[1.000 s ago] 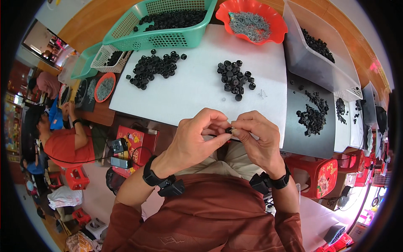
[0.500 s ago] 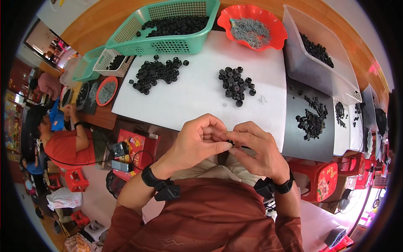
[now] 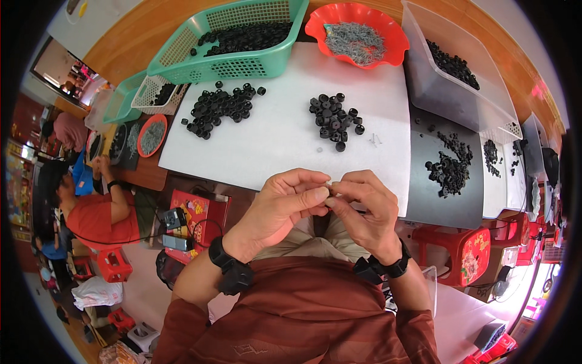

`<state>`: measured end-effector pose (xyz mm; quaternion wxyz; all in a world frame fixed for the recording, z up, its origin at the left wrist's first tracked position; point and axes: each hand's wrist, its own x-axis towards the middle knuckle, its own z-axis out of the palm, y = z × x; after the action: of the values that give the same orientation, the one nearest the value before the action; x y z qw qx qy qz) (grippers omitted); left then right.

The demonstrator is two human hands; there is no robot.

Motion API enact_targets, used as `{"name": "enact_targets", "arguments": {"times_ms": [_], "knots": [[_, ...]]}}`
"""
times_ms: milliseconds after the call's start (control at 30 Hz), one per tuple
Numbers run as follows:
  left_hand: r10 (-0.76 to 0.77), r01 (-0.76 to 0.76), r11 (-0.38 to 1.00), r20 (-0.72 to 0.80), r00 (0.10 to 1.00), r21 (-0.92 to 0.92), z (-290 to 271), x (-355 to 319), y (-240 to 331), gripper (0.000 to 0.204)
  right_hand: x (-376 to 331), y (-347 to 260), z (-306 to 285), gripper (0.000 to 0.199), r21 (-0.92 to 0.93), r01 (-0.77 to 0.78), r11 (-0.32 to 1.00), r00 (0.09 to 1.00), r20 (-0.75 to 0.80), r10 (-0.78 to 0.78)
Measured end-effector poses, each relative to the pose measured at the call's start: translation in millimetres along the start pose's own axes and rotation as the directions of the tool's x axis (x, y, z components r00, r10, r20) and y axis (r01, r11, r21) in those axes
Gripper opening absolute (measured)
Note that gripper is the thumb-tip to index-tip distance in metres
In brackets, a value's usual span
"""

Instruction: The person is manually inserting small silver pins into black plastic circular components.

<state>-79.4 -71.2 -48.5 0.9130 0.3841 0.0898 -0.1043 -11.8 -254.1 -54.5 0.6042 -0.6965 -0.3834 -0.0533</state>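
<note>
My left hand (image 3: 290, 203) and my right hand (image 3: 368, 209) meet in front of me, just off the table's near edge. Both are closed, thumbs and fingertips pinched together. A small black part (image 3: 331, 193) shows between the fingertips, mostly covered by them. Whether my right fingers also hold a screw is too small to tell. Beyond my hands, a pile of black round caps (image 3: 333, 120) lies on the white sheet (image 3: 273, 142), with a few loose screws (image 3: 376, 140) to its right. A second pile of black caps (image 3: 218, 110) lies farther left.
At the back stand a green basket (image 3: 242, 65) of black parts, a red bowl (image 3: 391, 54) of screws and a clear bin (image 3: 448, 103). Small black pieces (image 3: 448, 167) lie on the dark mat to the right. A person in red (image 3: 103, 212) sits at the left; a red stool (image 3: 467, 255) stands right.
My fingers have shifted around the small black part, which is more covered now. My right wrist has moved slightly inward. The view has shifted a little; the piles look unchanged.
</note>
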Motion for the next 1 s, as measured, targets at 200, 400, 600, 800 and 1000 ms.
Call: {"name": "enact_targets", "arguments": {"times_ms": [200, 400, 600, 800, 1000], "knots": [[0.012, -0.015, 0.998, -0.043, 0.999, -0.054, 4.4, 2.8, -4.2, 0.018, -2.3, 5.4, 6.8, 0.029, -0.081, 0.097, 0.992, 0.991, -0.083, -0.104], [0.013, -0.019, 0.997, -0.074, 0.997, -0.077, 6.5, 0.1, -6.7, 0.016, -4.2, 4.4, 8.2, 0.032, -0.195, 0.127, 0.972, 0.988, -0.059, -0.141], [0.030, -0.035, 0.997, -0.082, 0.996, -0.064, 10.4, -1.1, -8.1, 0.015, -4.2, 5.1, 6.5, 0.036, -0.325, 0.195, 0.925, 0.977, -0.021, -0.213], [0.173, -0.122, 0.934, -0.126, 0.977, 0.335, 20.8, -2.4, 7.2, 0.020, -2.7, 7.6, 8.3, 0.035, -0.382, 0.202, 0.902, 0.963, -0.089, -0.253], [0.694, -0.111, -0.271, 0.274, 0.665, 0.956, -33.4, 49.1, 76.2, 0.025, -2.5, 7.7, 0.0, 0.028, -0.181, 0.087, 0.980, 0.984, -0.138, -0.112]]}}
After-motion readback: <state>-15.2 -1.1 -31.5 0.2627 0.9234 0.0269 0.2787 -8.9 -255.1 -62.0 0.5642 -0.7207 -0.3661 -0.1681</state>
